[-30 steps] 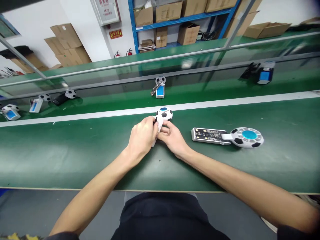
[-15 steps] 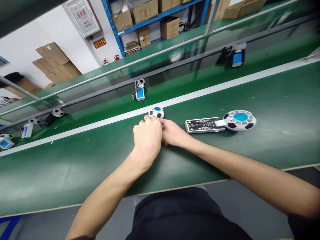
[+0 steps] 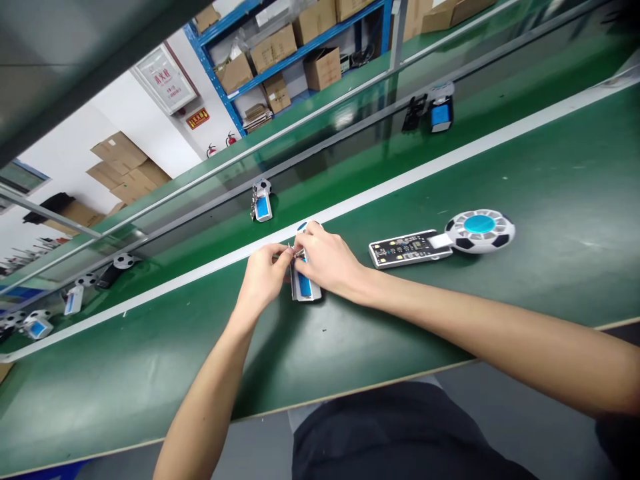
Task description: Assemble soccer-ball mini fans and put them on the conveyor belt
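Observation:
A small white and blue gadget with a football-patterned head (image 3: 303, 283) lies on the green bench in front of me. My right hand (image 3: 327, 261) covers its upper part, fingers curled on it. My left hand (image 3: 264, 275) pinches a small metal part at the gadget's left side. To the right lies an opened unit: a bare circuit board (image 3: 405, 247) joined to a round football-patterned head with a blue centre (image 3: 480, 231).
A white stripe (image 3: 440, 162) divides the bench from a green conveyor belt behind it. Several finished football gadgets sit on the belt (image 3: 262, 200), (image 3: 436, 109), (image 3: 75, 297). Blue shelving with cardboard boxes (image 3: 280, 47) stands at the back. The bench edge (image 3: 350, 390) is near my body.
The view tilted and shifted. The gadget now lies flat with its blue face showing. My left hand moved off its top to its left side, and my right hand moved over its head.

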